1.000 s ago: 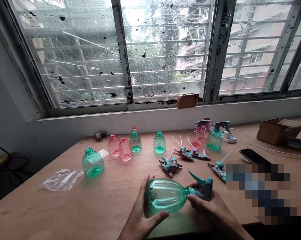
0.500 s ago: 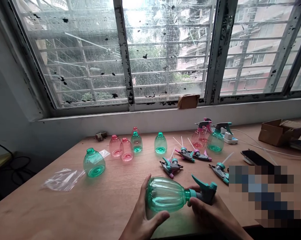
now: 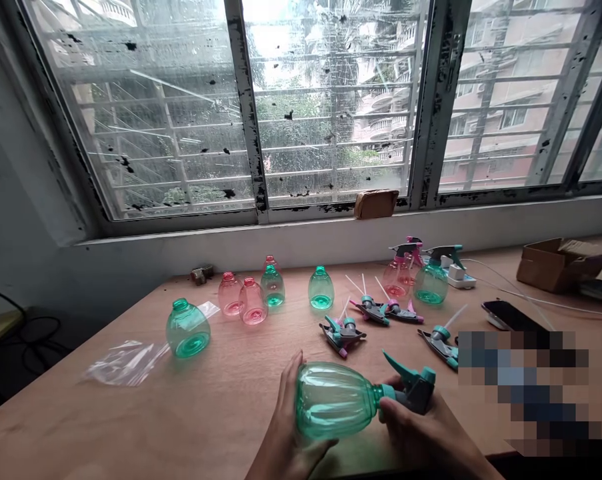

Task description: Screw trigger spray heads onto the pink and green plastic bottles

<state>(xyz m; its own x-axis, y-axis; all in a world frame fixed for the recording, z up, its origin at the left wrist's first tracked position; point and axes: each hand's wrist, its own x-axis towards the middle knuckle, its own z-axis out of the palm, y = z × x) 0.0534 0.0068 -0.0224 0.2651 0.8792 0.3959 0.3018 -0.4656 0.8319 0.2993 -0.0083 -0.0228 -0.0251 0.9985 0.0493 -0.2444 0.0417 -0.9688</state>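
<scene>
A green ribbed spray bottle [image 3: 335,401] lies on its side in the air just above the table's near edge, its neck pointing right. Around its base wraps my left hand [image 3: 288,417], with the thumb partly hidden beneath. My right hand [image 3: 421,423] closes on the collar of the trigger spray head [image 3: 417,388], thumb on the near side of the neck. The spray head sits on the bottle's mouth, its teal trigger facing up. Beyond the hands lie several loose spray heads [image 3: 343,335] with thin white tubes.
Open green bottles [image 3: 188,330] and pink bottles [image 3: 253,303] stand on the wooden table [image 3: 131,427]. Bottles with spray heads [image 3: 432,283] are at the back right, near a phone [image 3: 518,320] and a cardboard box [image 3: 551,270]. A clear plastic bag [image 3: 128,362] lies left.
My left thumb has moved from the near side of the bottle to underneath it. The bottle has dropped slightly in view; my right hand stays on the collar.
</scene>
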